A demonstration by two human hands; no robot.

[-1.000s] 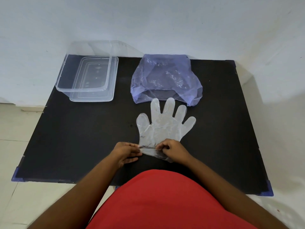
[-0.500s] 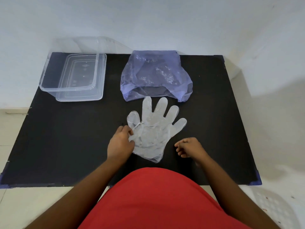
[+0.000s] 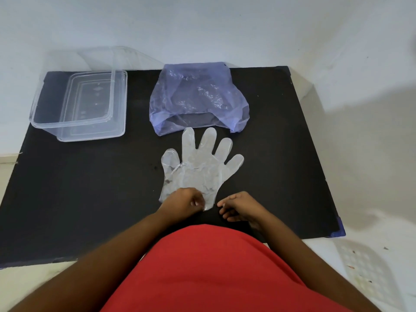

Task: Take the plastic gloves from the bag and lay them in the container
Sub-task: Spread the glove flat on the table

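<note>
The clear plastic glove [image 3: 198,170] lay flat on the black desk [image 3: 78,188], fingers toward the translucent purple bag [image 3: 198,100]. The left hand [image 3: 183,202] pinched its cuff; the right hand [image 3: 239,206] rested beside it, loosely curled, empty. The clear rectangular container [image 3: 78,104] sat far left.

Black table top [image 3: 90,199] under both hands, spreading far to left and beyond them. Blue corner guard [image 3: 338,233] at near corner, right of right hand. White wall [image 3: 202,30] beyond. Pale tiled floor [image 3: 371,244] to right. Red shirt [image 3: 213,266] nearer than hands.
</note>
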